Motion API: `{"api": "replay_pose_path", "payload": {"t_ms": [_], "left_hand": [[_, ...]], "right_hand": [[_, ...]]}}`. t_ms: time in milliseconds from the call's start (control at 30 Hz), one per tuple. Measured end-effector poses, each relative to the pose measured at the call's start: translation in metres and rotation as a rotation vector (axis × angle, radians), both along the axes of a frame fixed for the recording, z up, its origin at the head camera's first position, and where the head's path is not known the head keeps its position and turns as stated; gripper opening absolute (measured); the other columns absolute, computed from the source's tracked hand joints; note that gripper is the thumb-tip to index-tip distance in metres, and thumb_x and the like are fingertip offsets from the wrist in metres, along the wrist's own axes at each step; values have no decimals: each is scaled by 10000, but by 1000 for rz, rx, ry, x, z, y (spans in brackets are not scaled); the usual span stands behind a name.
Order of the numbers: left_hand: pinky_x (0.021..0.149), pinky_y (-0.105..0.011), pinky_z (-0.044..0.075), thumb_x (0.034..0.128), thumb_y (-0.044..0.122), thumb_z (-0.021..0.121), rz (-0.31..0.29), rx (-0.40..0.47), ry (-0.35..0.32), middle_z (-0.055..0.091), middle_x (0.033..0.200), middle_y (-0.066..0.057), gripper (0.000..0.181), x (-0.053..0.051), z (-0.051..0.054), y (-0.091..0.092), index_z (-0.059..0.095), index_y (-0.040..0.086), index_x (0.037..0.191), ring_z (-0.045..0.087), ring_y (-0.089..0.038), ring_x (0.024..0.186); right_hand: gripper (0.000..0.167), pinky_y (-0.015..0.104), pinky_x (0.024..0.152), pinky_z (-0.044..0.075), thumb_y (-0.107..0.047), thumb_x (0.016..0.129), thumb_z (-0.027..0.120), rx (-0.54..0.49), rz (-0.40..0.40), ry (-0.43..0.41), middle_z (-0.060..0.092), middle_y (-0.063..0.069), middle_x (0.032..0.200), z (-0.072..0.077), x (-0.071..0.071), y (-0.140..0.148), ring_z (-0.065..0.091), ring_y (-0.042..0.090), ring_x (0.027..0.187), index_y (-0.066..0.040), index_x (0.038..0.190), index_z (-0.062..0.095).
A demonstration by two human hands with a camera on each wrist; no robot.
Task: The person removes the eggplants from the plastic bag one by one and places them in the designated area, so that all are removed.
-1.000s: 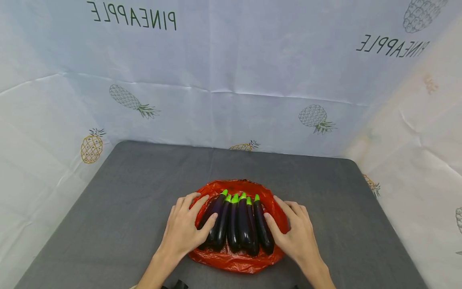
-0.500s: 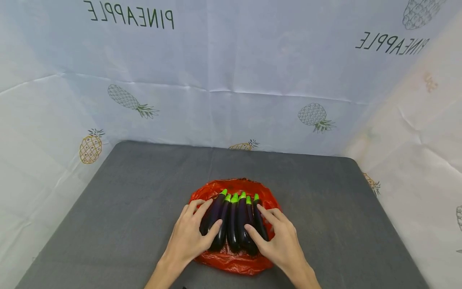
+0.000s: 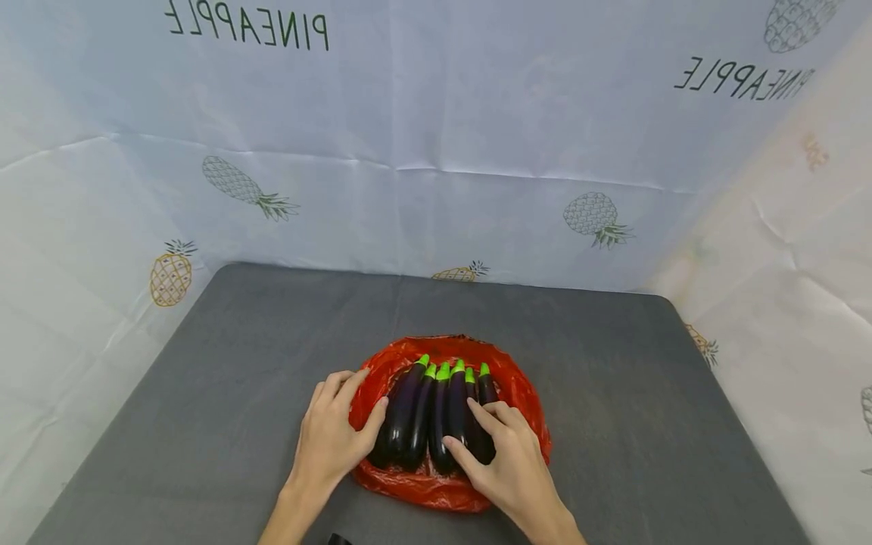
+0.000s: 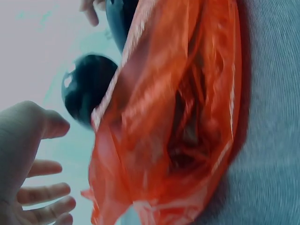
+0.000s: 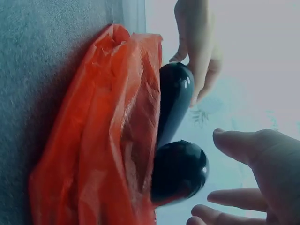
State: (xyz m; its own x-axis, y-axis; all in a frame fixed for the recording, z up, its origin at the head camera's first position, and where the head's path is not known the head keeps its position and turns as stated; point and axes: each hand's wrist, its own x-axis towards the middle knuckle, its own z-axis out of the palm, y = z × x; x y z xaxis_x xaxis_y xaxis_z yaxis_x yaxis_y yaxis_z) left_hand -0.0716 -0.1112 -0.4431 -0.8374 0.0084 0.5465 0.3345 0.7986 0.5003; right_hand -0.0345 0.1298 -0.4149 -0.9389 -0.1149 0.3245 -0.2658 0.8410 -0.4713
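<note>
The eggplants (image 3: 439, 412) lie side by side in the red bag (image 3: 530, 405), green ends toward its far rim; the bag sits on the grey table (image 3: 232, 431), its mouth spread around the row; six green ends show in the head view.

The left hand (image 3: 330, 428) is at the bag's left side, fingers spread wide, the thumb near the leftmost eggplant; in its wrist view there is bare space between that thumb and the nearest round end, so it looks to be holding nothing.

The right hand (image 3: 512, 458) reaches over the right part of the row, thumb and fingers wide apart; from above it covers the near ends of the rightmost eggplants; its wrist view shows a gap to the nearest one, so it seems to grip nothing; whether any fingertip touches, I cannot tell.

I judge the step in hand to be a reach over the row, to take an eggplant or straighten the lot; which, the pictures do not settle; the next move calls for the right thumb and fingers to close gently from opposite sides, since the glossy skins may slip, with the left hand steadying the thin bag.
</note>
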Motion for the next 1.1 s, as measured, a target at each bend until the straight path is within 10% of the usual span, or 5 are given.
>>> {"api": "replay_pose_path", "payload": {"t_ms": [633,1100], "left_hand": [[598,-396,556,763,162,877,58,79,-56,684,809,-110,390,-17,-17,-11,754,-48,1068,629,-175,666],[524,-296,539,752,15,851,47,88,33,659,646,-55,162,-19,-20,-9,784,-24,894,597,-114,539]], "right_hand": [[628,177,628,414,-479,822,827,-48,22,-70,632,-24,996,-10,1,-4,480,26,765,-84,1296,709],[729,220,644,493,-534,835,797,-48,-7,-172,644,55,1090,-12,0,-7,573,88,813,-33,1346,659]]}}
